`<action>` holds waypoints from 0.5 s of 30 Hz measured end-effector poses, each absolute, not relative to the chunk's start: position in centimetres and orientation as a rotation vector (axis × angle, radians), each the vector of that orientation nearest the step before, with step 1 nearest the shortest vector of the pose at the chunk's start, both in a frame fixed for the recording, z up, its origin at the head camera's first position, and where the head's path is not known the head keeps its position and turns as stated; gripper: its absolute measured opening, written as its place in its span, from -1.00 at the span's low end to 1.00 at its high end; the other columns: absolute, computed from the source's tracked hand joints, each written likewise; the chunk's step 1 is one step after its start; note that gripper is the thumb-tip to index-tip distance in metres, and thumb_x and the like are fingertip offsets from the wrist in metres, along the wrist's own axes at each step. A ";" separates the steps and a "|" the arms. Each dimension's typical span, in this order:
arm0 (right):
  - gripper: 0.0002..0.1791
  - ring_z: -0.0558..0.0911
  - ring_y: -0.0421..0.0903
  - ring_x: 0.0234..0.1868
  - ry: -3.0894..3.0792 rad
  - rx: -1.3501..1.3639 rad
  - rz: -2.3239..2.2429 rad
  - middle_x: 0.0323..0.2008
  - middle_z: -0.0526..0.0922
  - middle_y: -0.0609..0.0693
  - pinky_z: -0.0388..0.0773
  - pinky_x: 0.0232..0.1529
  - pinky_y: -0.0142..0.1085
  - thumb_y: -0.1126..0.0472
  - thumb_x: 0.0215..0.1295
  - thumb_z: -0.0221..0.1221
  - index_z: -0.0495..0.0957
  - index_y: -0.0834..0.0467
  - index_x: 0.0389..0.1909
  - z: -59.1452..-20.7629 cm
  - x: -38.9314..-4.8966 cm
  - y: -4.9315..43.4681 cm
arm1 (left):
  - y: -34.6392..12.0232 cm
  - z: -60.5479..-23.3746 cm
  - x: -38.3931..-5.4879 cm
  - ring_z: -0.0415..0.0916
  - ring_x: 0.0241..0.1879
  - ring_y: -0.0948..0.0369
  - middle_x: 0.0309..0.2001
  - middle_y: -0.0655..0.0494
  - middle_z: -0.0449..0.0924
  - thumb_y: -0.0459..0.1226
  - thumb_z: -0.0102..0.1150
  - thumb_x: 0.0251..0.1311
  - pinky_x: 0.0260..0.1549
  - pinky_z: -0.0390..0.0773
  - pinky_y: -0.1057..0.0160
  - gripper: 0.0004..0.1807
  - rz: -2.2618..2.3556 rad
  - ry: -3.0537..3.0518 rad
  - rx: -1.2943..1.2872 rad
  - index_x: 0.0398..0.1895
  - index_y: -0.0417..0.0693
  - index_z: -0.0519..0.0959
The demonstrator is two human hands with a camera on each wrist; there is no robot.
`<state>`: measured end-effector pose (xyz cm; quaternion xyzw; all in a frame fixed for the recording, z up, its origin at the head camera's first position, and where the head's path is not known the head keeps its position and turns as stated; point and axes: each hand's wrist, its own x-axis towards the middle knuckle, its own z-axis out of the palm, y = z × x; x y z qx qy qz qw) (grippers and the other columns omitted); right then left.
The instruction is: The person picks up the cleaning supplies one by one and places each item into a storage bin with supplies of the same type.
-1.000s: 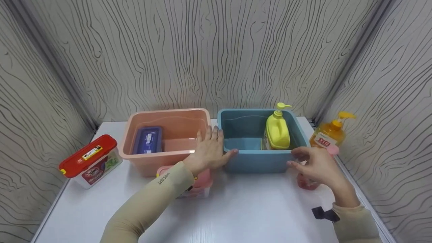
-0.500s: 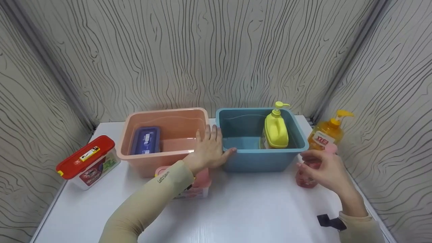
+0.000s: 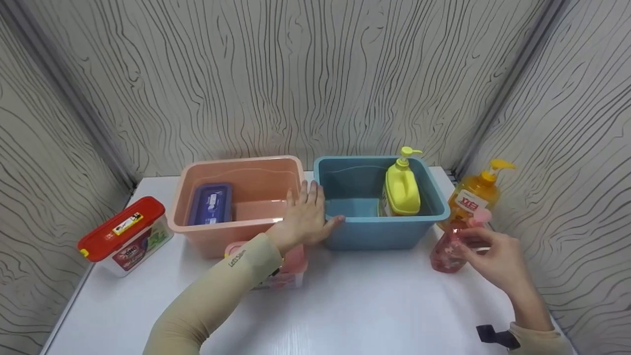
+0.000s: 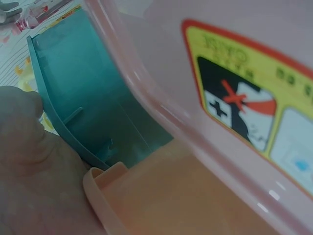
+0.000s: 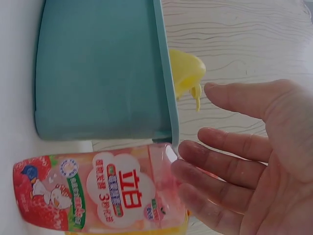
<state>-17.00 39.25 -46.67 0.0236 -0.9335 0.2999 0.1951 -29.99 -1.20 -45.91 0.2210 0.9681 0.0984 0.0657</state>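
Note:
My left hand [image 3: 303, 217] lies palm down with straight fingers across the neighbouring rims of a pink bin [image 3: 246, 231] and a blue bin [image 3: 379, 234]. At the right, my right hand [image 3: 498, 254] is beside a red-pink pump bottle [image 3: 446, 256] standing upright on the table. In the right wrist view, the fingers [image 5: 215, 181] reach extended to the bottle's shoulder, and the thumb stays apart. A yellow pump bottle [image 3: 404, 192] stands inside the blue bin. Inside the pink bin is a purple-lidded box [image 3: 212, 203].
An orange pump bottle [image 3: 471, 197] stands behind the red-pink one. A red-lidded tub [image 3: 125, 234] is on the white table [image 3: 374, 305] at the left. A pink-lidded tub [image 3: 293, 271] sits before the pink bin, partly under my left forearm. Wood-patterned walls [image 3: 296, 74] enclose the table.
My right hand has moved off the blue bin's front right corner, rightward and down to the red-pink pump bottle. My left hand has stayed on the bin rims.

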 end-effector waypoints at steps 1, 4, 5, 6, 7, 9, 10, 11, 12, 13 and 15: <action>-0.67 0.76 -0.43 -0.24 -2.609 0.057 0.843 -0.09 0.91 0.28 0.60 -0.20 -0.69 0.30 0.32 0.57 0.81 0.33 0.05 -46.8 -17.0 39.4 | -1.2 -45.9 -30.0 -0.40 0.90 -0.18 0.89 -0.24 -0.27 0.48 -0.35 0.62 0.83 -0.23 -0.40 0.19 0.299 2.920 0.664 0.86 -0.27 -0.17; -0.67 0.64 -0.62 -0.26 -2.580 0.016 0.844 -0.11 0.90 0.32 0.56 -0.23 -0.74 0.29 0.33 0.58 0.80 0.35 0.03 -47.1 -16.9 40.0 | -1.3 -45.9 -30.0 -0.40 0.90 -0.18 0.89 -0.23 -0.27 0.48 -0.35 0.62 0.83 -0.24 -0.40 0.18 0.304 2.921 0.662 0.86 -0.27 -0.16; -0.68 0.59 -0.68 -0.26 -2.566 -0.001 0.847 -0.12 0.90 0.34 0.53 -0.24 -0.77 0.29 0.33 0.58 0.80 0.36 0.02 -47.2 -16.8 40.2 | -1.4 -45.9 -30.0 -0.40 0.90 -0.18 0.89 -0.23 -0.26 0.48 -0.34 0.62 0.83 -0.24 -0.40 0.18 0.305 2.922 0.663 0.86 -0.27 -0.16; -0.69 0.55 -0.72 -0.27 -2.546 -0.021 0.851 -0.12 0.89 0.36 0.51 -0.25 -0.79 0.30 0.33 0.58 0.81 0.37 0.00 -47.3 -16.8 40.4 | -1.4 -45.8 -30.0 -0.41 0.90 -0.18 0.89 -0.23 -0.27 0.48 -0.35 0.61 0.83 -0.24 -0.40 0.19 0.299 2.922 0.664 0.86 -0.27 -0.16; -0.70 0.52 -0.75 -0.27 -2.526 -0.042 0.855 -0.13 0.89 0.38 0.49 -0.25 -0.81 0.30 0.34 0.57 0.81 0.37 -0.02 -47.4 -16.8 40.6 | -1.4 -45.8 -30.0 -0.41 0.90 -0.17 0.89 -0.23 -0.27 0.49 -0.35 0.61 0.83 -0.25 -0.39 0.19 0.301 2.922 0.664 0.86 -0.27 -0.16; -0.72 0.48 -0.79 -0.28 -2.479 -0.091 0.862 -0.12 0.88 0.41 0.47 -0.25 -0.83 0.30 0.34 0.57 0.81 0.38 -0.04 -47.6 -16.9 41.0 | -1.4 -45.8 -29.9 -0.41 0.90 -0.17 0.89 -0.22 -0.27 0.49 -0.34 0.60 0.83 -0.26 -0.39 0.19 0.301 2.922 0.666 0.86 -0.26 -0.17; -0.73 0.48 -0.81 -0.29 -2.452 -0.116 0.871 -0.12 0.88 0.41 0.46 -0.24 -0.84 0.31 0.34 0.57 0.81 0.38 -0.05 -47.7 -17.0 41.2 | -1.4 -45.8 -29.9 -0.41 0.90 -0.16 0.89 -0.22 -0.28 0.49 -0.35 0.60 0.83 -0.27 -0.39 0.20 0.301 2.921 0.666 0.86 -0.26 -0.18; -0.73 0.49 -0.81 -0.30 -2.423 -0.138 0.883 -0.12 0.87 0.42 0.47 -0.24 -0.84 0.32 0.33 0.57 0.81 0.39 -0.05 -47.9 -17.1 41.3 | -1.4 -45.8 -29.9 -0.41 0.90 -0.17 0.89 -0.22 -0.27 0.49 -0.33 0.60 0.83 -0.27 -0.39 0.20 0.305 2.923 0.670 0.86 -0.26 -0.17; -0.73 0.50 -0.81 -0.31 -2.394 -0.160 0.895 -0.12 0.87 0.42 0.47 -0.23 -0.83 0.32 0.32 0.57 0.81 0.39 -0.06 -48.0 -17.3 41.5 | -1.4 -45.8 -29.9 -0.40 0.90 -0.17 0.89 -0.22 -0.27 0.49 -0.33 0.59 0.83 -0.26 -0.39 0.20 0.307 2.923 0.673 0.86 -0.26 -0.17; -0.73 0.51 -0.81 -0.32 -2.368 -0.180 0.908 -0.12 0.88 0.41 0.48 -0.23 -0.83 0.33 0.31 0.57 0.82 0.39 -0.05 -48.2 -17.4 41.7 | -1.4 -45.8 -29.9 -0.39 0.90 -0.17 0.89 -0.23 -0.26 0.49 -0.33 0.59 0.83 -0.26 -0.40 0.20 0.310 2.925 0.676 0.86 -0.27 -0.17; -0.73 0.54 -0.78 -0.34 -2.330 -0.221 0.930 -0.18 0.91 0.29 0.49 -0.23 -0.82 0.34 0.30 0.58 0.82 0.37 -0.05 -48.5 -17.8 42.1 | -1.4 -45.9 -29.9 -0.40 0.90 -0.18 0.89 -0.23 -0.27 0.49 -0.33 0.59 0.83 -0.26 -0.40 0.21 0.312 2.924 0.678 0.86 -0.27 -0.17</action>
